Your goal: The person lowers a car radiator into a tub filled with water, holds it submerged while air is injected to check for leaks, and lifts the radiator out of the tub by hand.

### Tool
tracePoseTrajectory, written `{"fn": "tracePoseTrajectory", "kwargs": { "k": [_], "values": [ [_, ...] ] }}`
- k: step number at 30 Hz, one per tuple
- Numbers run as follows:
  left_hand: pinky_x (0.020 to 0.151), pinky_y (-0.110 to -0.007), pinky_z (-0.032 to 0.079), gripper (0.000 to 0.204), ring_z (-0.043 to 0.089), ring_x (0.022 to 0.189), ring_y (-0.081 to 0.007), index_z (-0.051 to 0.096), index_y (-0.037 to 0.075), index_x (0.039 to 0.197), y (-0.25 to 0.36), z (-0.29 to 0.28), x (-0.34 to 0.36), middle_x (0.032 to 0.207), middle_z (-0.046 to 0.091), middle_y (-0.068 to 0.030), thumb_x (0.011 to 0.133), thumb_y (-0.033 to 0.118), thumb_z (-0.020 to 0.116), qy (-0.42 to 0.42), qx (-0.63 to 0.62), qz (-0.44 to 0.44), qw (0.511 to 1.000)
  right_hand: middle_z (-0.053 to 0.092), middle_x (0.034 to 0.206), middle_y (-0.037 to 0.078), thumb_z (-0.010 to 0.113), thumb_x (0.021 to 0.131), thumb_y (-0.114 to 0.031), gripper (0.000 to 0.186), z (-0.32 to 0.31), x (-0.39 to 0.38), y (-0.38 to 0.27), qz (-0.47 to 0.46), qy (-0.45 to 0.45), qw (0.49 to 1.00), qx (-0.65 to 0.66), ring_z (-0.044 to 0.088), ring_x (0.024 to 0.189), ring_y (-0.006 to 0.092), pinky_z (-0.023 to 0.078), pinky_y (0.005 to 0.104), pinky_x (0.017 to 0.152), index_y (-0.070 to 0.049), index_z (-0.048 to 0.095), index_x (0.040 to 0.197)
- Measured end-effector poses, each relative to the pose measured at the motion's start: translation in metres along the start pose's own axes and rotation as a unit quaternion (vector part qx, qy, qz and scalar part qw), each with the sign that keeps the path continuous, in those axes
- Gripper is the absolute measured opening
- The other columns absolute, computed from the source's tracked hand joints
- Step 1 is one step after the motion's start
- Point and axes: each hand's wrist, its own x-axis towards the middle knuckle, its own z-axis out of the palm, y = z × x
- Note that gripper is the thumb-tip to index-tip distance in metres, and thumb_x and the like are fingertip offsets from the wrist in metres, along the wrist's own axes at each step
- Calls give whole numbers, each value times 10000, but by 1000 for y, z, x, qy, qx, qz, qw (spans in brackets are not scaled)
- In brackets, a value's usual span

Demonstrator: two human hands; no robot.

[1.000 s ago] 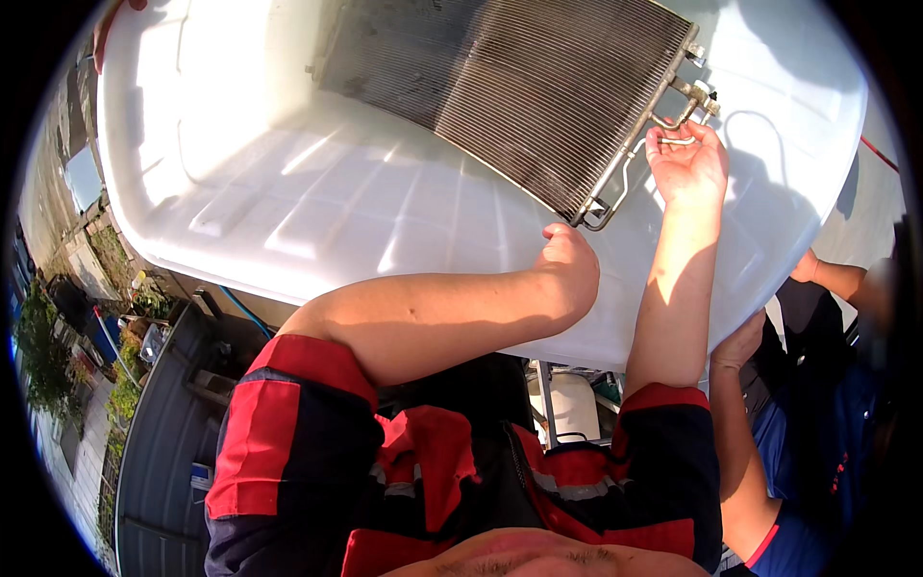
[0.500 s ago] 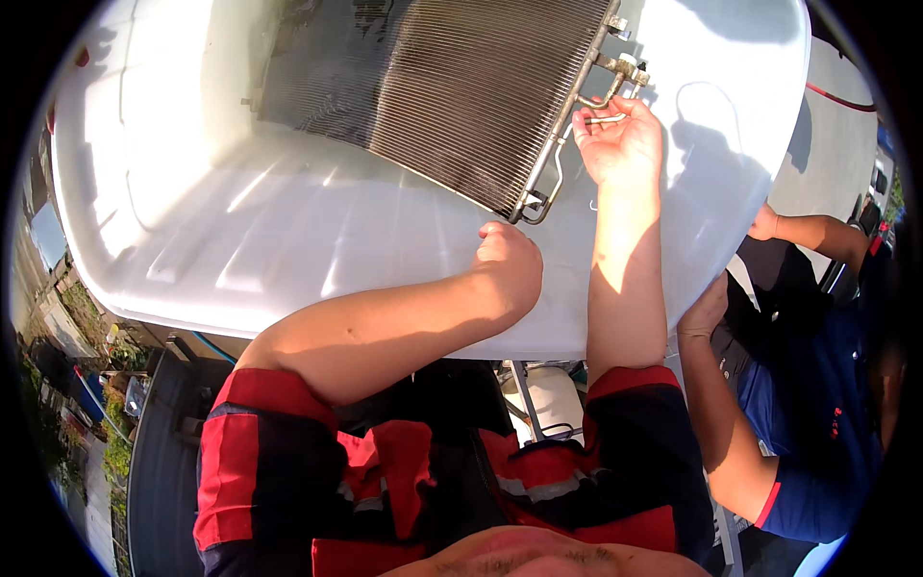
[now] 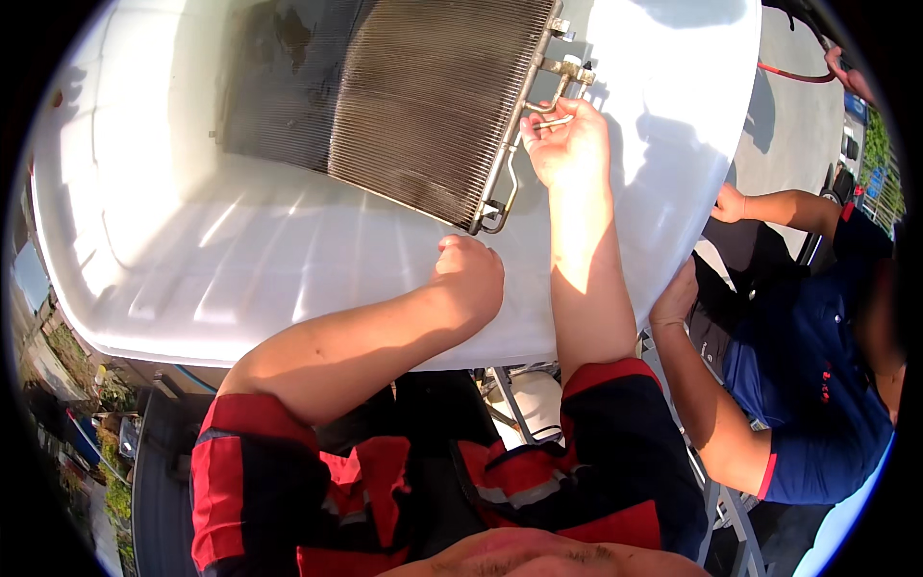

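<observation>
A finned metal radiator core [image 3: 437, 96] lies tilted inside a large white plastic tub [image 3: 240, 279]. Thin metal pipes [image 3: 524, 125] with brass fittings run down its right edge. My right hand [image 3: 567, 144] is closed around a small pipe beside those fittings. My left hand [image 3: 471, 274] is a fist resting on the tub's sloping wall just below the radiator's lower right corner, with nothing visible in it.
Another person in a dark blue shirt [image 3: 817, 385] stands at the right, one hand [image 3: 673, 303] under the tub's rim, the other [image 3: 729, 204] beside it. A metal stand [image 3: 519, 404] shows below the tub. Pavement and plants lie at the left.
The view has shifted, so the tub and radiator sit lower and more to the left. Both my hands keep their places on the tub and the pipes.
</observation>
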Motion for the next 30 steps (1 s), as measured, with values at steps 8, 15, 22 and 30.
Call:
{"fn": "tracePoseTrajectory", "kwargs": {
  "k": [8, 15, 22, 30],
  "values": [
    [867, -419, 446, 508, 567, 1057, -294, 521, -14, 1248, -4, 2, 0, 1108, 610, -155, 937, 387, 536, 21, -3, 11, 1000, 478, 885, 50, 565, 837, -121, 99, -3, 8, 5, 15, -32, 999, 10, 434, 870, 200, 387, 446, 939, -66, 489, 868],
    [873, -422, 440, 514, 562, 1069, -300, 527, -16, 1241, -1, 1, 7, 1112, 609, -153, 929, 393, 547, 23, -7, 21, 999, 480, 915, 54, 569, 831, -113, 95, -6, 6, 1, 10, -32, 999, 9, 430, 873, 200, 384, 448, 943, -77, 492, 873],
    [872, -419, 433, 520, 558, 1058, -296, 517, -18, 1256, 0, 0, 4, 1110, 606, -153, 933, 389, 541, 8, -8, 22, 1000, 490, 880, 42, 572, 827, -106, 94, -9, 7, 0, 7, -46, 999, 15, 436, 851, 195, 371, 469, 958, -79, 493, 869],
    [860, -413, 433, 510, 559, 1048, -290, 519, -22, 1248, 1, -1, 4, 1086, 610, -145, 938, 382, 533, 1, -14, 17, 1000, 479, 880, 47, 575, 822, -107, 99, -6, 1, 2, -4, -40, 999, 9, 435, 856, 195, 386, 462, 934, -74, 500, 878]
  ]
}}
